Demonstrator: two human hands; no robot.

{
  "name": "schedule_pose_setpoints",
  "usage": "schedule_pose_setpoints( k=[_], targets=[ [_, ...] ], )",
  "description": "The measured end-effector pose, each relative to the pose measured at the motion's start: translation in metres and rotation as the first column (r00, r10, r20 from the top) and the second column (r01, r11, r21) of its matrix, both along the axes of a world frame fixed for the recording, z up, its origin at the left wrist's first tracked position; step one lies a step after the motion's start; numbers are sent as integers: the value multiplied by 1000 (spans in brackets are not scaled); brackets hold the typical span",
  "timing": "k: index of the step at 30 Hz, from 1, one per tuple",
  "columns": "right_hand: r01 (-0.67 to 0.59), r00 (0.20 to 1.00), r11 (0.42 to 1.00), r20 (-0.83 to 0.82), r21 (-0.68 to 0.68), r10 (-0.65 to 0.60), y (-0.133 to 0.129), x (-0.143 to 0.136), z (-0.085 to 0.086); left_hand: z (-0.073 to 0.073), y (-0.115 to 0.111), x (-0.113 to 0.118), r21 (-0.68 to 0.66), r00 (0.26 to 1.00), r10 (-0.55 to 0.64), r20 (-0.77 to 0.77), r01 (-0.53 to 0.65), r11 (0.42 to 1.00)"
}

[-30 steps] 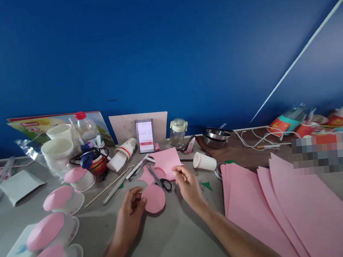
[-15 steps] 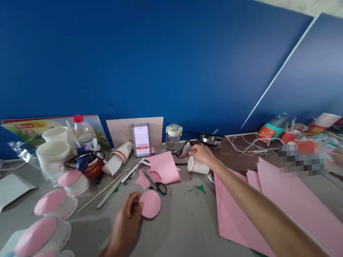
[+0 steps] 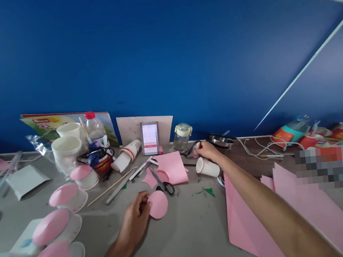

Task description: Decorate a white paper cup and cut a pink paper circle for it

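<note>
My left hand (image 3: pixel 138 212) pinches the left edge of a pink paper circle (image 3: pixel 158 205) low over the grey table. Black scissors (image 3: pixel 162 184) lie just behind the circle, on pink paper scraps (image 3: pixel 172 167). My right hand (image 3: pixel 206 150) reaches to the back of the table, its fingers closed at a dark curled strip (image 3: pixel 190 148); what they grip is too small to make out. Below that hand a white paper cup (image 3: pixel 207 167) lies on its side. Pink paper sheets (image 3: pixel 249 218) lie beneath my right forearm.
Several white bowls with pink tops (image 3: pixel 64 195) line the left side. Stacked white cups (image 3: pixel 67 150), a red-capped bottle (image 3: pixel 95 127), a phone (image 3: pixel 150 138) and a glass jar (image 3: pixel 182 137) stand at the back. White cables (image 3: pixel 253 147) and red containers (image 3: pixel 284 136) are at the right.
The view has turned, so everything appears shifted, mostly rightward. My right hand has moved slightly back from the cup to the dark strip. My left hand still holds the pink circle.
</note>
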State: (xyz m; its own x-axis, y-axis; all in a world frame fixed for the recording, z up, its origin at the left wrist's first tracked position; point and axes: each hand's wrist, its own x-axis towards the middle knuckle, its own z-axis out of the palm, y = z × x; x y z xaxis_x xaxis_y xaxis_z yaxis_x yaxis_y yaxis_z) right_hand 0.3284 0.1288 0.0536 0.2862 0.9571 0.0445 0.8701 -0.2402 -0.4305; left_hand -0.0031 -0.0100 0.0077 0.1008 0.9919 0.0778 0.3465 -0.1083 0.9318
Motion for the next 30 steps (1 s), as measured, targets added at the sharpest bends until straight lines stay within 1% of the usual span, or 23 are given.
schedule_pose_setpoints(
  k=[3,6,9,11,13,14,15,16,17,18,20,21,22,23,24,26,28,30],
  targets=[
    [-53,998,993,23,-103,55,0,11,11,-2,1,-1,10,1000,5,-11,-5,1000],
    [-95,994,977,41,-189,105,0,23,28,-7,2,-3,10,999,-8,-44,9,1000],
    [-122,990,968,40,-220,133,-3,35,48,-11,3,-5,16,997,-11,-81,13,1000],
    [-122,991,973,37,-196,132,-8,40,61,-11,3,-5,20,996,-19,-88,21,1000],
    [-116,993,983,-3,-146,117,-18,41,74,-11,3,-5,17,996,-35,-88,37,999],
    [-112,992,989,-61,-95,106,-26,39,81,-11,3,-5,17,995,-44,-91,46,999],
    [-115,952,993,-281,33,120,-35,35,87,-11,3,-5,19,994,-49,-97,52,998],
    [-119,858,985,-485,126,166,-46,30,93,-11,3,-5,23,993,-52,-105,54,998],
    [-127,744,975,-632,183,216,-57,23,99,-12,3,-5,29,992,-52,-115,56,998],
    [-154,629,965,-732,213,262,-70,15,103,-12,3,-4,35,991,-52,-124,57,998],
    [-237,417,939,-847,249,330,-94,-4,106,-13,3,-4,45,988,-58,-144,65,997],
    [-266,331,925,-876,270,351,-105,-13,104,-14,3,-4,50,985,-65,-160,73,996],
    [-316,250,910,-901,270,354,-115,-23,101,-14,3,-3,56,981,-72,-179,83,995],
    [-337,170,896,-918,287,358,-123,-32,95,-14,3,-3,65,976,-78,-202,93,994],
    [-353,92,885,-931,302,354,-130,-41,88,-14,3,-3,76,971,-80,-225,100,992],
    [-372,-38,875,-947,310,319,-139,-57,72,-13,3,-2,101,962,-78,-263,108,989],
    [-402,-146,870,-958,286,248,-145,-72,55,-12,3,-2,126,955,-70,-287,111,986],
    [-404,-226,873,-955,272,193,-149,-84,41,-13,3,-3,141,950,-72,-305,120,983]
  ],
)
